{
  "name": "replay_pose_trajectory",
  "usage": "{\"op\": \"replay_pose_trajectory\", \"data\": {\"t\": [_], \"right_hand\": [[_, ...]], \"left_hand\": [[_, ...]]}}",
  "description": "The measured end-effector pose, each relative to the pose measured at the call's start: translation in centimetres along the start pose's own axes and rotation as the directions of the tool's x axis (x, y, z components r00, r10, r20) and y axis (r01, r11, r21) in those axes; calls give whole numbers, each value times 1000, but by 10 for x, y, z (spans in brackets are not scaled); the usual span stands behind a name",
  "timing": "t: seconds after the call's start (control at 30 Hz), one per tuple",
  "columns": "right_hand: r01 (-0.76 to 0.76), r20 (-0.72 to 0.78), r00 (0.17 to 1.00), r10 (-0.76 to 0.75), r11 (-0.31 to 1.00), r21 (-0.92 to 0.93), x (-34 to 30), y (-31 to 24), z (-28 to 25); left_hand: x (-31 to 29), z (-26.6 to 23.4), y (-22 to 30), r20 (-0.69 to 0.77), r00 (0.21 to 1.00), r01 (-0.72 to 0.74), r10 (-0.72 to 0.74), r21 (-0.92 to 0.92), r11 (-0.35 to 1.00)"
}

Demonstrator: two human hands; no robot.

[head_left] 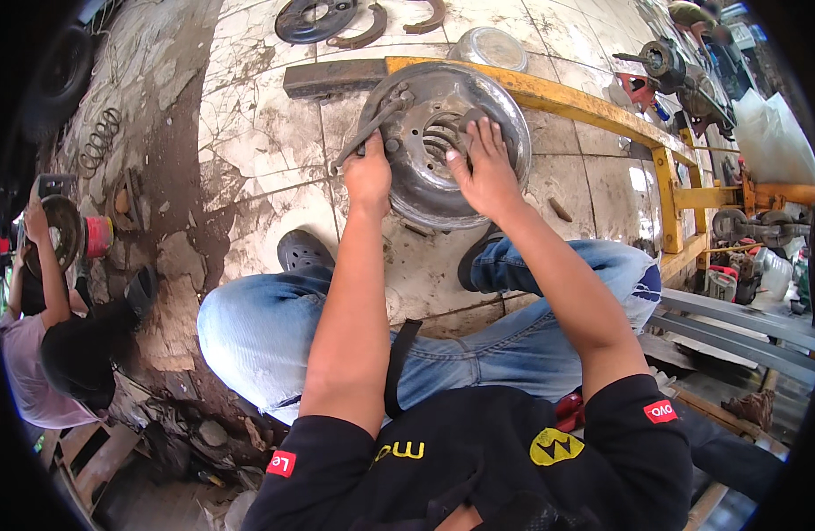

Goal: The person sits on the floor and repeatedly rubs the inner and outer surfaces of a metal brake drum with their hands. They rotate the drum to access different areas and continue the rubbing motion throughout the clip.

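Observation:
A round, dish-shaped metal wheel part (pixel 416 195) lies on the tiles in front of me, with bolts and a large centre hole. Coils like a spring (pixel 438 133) show in the hole. My left hand (pixel 369 173) is closed round a dark flat metal bar (pixel 352 149) slanting over the part's left side. Stretched over the right side, my right hand (pixel 489 173) has its thumb apart from its fingers. Its fingertips touch a dark rounded piece (pixel 470 116), whose kind I cannot make out.
A yellow metal frame (pixel 593 102) runs behind the part to the right. Curved brake shoes (pixel 363 31), a black round plate (pixel 315 19) and a silver round dish (pixel 492 49) lie beyond it. Another person (pixel 49 345) sits at far left holding a wheel-like part.

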State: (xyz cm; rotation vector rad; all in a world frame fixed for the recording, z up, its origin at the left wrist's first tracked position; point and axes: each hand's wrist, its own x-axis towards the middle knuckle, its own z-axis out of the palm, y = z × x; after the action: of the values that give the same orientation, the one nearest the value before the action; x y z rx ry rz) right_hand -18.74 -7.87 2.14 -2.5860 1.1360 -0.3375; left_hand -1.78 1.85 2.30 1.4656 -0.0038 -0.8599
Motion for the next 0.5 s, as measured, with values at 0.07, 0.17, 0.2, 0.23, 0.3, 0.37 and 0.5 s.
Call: {"op": "replay_pose_trajectory", "data": {"t": [0.07, 0.17, 0.2, 0.23, 0.3, 0.37, 0.5], "right_hand": [[53, -19, 998, -54, 998, -13, -5, 3, 3], [31, -55, 998, -30, 999, 13, 10, 7, -1], [13, -62, 998, -12, 1000, 25, 18, 5, -3], [-9, -34, 999, 9, 1000, 7, 28, 3, -5], [-52, 19, 998, 52, 998, -27, 43, 0, -8], [-7, 3, 1000, 7, 999, -51, 43, 1, -7], [21, 39, 999, -21, 1000, -10, 24, 8, -11]], "left_hand": [[-1, -2, -1, -46, 998, 45, -41, 99, 994], [7, -6, -9, -5, 1000, 29, -29, 150, 988], [9, -7, -8, 13, 999, 32, -34, 167, 985], [9, -7, -8, 45, 996, 69, -76, 128, 989], [4, -7, -1, 111, 982, 144, -150, 55, 988], [-6, -6, 6, 149, 972, 196, -183, -81, 977], [-9, -1, -3, 165, 982, 139, -91, -305, 942]]}}
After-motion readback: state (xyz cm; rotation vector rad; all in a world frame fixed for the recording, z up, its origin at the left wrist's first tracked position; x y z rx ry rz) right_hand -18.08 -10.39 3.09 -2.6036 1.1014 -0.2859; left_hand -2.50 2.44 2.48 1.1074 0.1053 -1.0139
